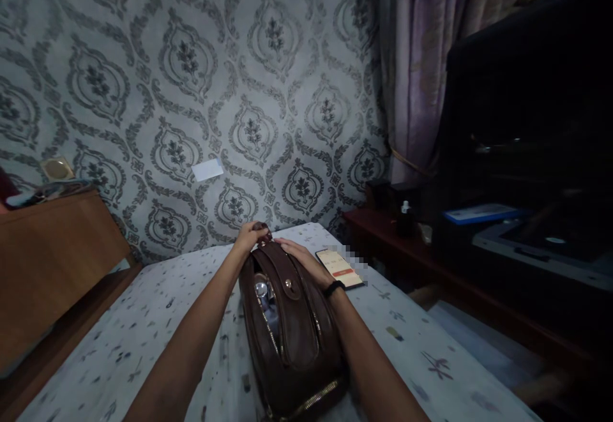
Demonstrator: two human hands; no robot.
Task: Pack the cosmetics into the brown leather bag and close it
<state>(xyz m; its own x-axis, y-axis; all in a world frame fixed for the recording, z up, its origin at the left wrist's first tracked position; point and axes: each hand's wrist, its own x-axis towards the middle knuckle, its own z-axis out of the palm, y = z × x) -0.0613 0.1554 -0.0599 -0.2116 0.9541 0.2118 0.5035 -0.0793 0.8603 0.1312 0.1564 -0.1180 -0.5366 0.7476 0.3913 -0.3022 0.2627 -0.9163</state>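
Note:
A dark brown leather bag (301, 320) lies on the bed, stretching away from me. One of its zips is partly undone, and a round shiny thing (261, 289) shows in the gap; its kind is unclear. My left hand (248, 237) has its fingers closed round the short handle (262, 230) at the bag's far end. On the bag's upper right side rests my right hand (304, 257), fingers stretched out along the leather, with a black band on the wrist. Just right of that hand, a phone (341, 270) lies on the sheet with its screen lit.
A patterned sheet (191, 320) covers the bed, which reaches the papered wall. At left stands a wooden cabinet (57, 269). Along the right runs a dark red-brown shelf (373, 227) with a small dropper bottle (405, 218) and a blue-edged flat item (483, 212).

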